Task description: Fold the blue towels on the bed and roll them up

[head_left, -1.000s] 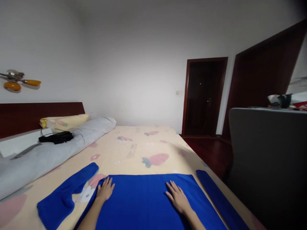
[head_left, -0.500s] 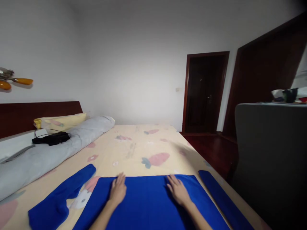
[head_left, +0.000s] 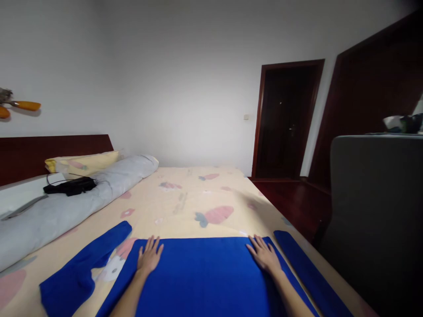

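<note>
A wide blue cloth panel lies flat on the bed, its far edge nearly straight. My left hand rests open on the panel's far left corner area, fingers spread and palm down. Near the far right corner, my right hand is also laid flat with fingers apart. Left of the panel is a blue sleeve-like piece, wrinkled and bent. A straighter narrow blue strip runs along the right side. Whether these side pieces join the panel is out of view.
The bed's patterned sheet surrounds the cloth. A grey rolled quilt lies on the left, with a black item on it and a yellow pillow behind. A dark grey chair back or panel stands right of the bed.
Both hands have slid apart along the panel's far edge, the left one leftward and the right one rightward. Their fingers are now more spread. The view has tilted slightly.
</note>
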The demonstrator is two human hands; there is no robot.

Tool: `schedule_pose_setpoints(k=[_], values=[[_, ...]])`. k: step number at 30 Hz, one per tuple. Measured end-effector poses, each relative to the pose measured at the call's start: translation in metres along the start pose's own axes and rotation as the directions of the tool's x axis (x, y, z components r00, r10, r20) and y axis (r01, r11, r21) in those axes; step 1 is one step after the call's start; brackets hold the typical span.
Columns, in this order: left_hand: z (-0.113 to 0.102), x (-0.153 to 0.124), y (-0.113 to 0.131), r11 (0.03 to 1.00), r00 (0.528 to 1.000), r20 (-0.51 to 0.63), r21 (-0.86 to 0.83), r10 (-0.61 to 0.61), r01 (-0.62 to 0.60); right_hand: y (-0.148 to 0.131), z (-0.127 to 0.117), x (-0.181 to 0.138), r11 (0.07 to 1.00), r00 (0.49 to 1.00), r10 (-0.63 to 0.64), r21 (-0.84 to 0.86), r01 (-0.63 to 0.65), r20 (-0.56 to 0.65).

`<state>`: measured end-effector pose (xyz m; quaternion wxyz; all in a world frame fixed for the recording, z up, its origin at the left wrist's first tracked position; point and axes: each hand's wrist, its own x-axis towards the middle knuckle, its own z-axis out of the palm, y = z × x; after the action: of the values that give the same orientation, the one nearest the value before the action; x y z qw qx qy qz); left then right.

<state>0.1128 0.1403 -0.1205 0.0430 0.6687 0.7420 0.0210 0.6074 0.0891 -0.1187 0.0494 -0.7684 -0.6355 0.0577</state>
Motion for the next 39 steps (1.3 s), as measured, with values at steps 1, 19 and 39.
schedule_pose_setpoints(k=[1, 19, 39], values=[[0.000, 0.004, -0.019, 0.999, 0.999, 0.001, -0.001, -0.042, 0.042, 0.015, 0.000, 0.003, 0.999, 0.999, 0.036, -0.022, -0.036, 0.006], [0.021, -0.093, 0.171, 0.910, 0.914, 0.027, -0.105, 0.406, -0.401, -0.184, 0.010, -0.084, 0.914, 0.916, -0.400, 0.090, 0.396, 0.025], [-0.005, -0.170, -0.041, 0.942, 0.989, -0.145, 0.324, -0.036, 0.082, 0.014, 0.032, -0.129, 0.994, 0.965, -0.109, -0.051, 0.100, -0.238]])
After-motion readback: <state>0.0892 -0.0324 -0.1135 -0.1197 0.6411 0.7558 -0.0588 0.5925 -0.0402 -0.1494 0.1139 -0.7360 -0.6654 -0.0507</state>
